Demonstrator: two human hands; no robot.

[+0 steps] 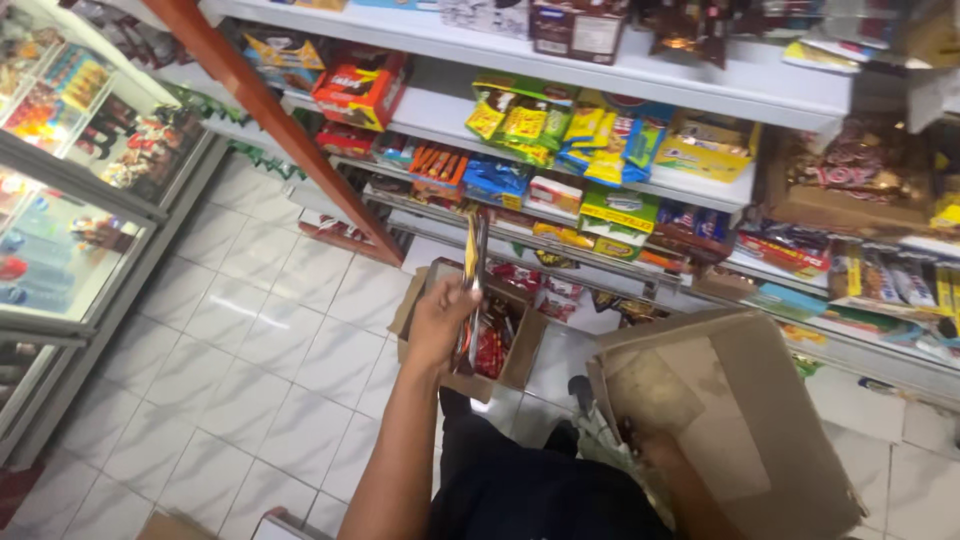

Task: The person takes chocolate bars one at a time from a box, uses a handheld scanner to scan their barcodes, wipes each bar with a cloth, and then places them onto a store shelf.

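Observation:
My left hand (pixel 440 318) is raised in front of me, shut on a hanging strip of shiny snack packets (pixel 473 262). The strip dangles over an open cardboard box (pixel 418 300) on the floor, which holds red packets. My right hand (pixel 652 452) grips the lower left edge of a large, tilted cardboard box (pixel 735 410) at my right side. That box mostly hides its fingers.
Store shelves (pixel 700 85) packed with colourful snack packs and cartons run across the top and right. A glass-door cooler (pixel 70 200) stands at the left. An orange slanted post (pixel 280 130) crosses the shelf front. White floor tiles (pixel 230 380) lie below.

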